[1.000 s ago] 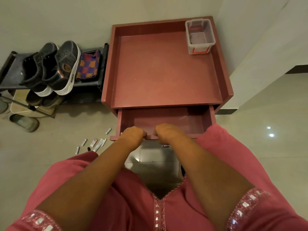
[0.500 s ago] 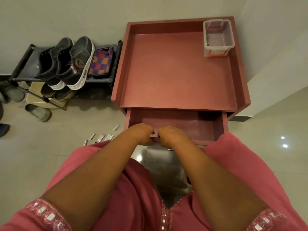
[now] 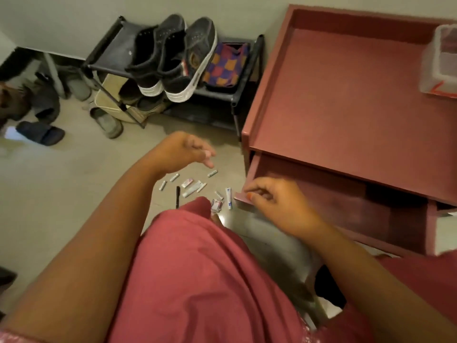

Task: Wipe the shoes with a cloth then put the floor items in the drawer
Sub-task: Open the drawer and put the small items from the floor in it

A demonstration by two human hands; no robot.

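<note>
Drawer (image 3: 333, 201) open at right, our right hand (image 3: 277, 204) loosely curled at its near-left corner, left hand (image 3: 180, 149) loose-fingered, holding nothing, above floor items (image 3: 193, 188): none stowed yet, shoes (image 3: 173, 58) racked far left.

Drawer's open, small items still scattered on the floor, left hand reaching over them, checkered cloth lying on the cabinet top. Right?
Not quite. The checkered cloth lies on the black shoe rack beside the dark shoes, not on the cabinet top. The head view shows it. The rest holds: drawer open, small items on the floor, left hand over them.
</note>
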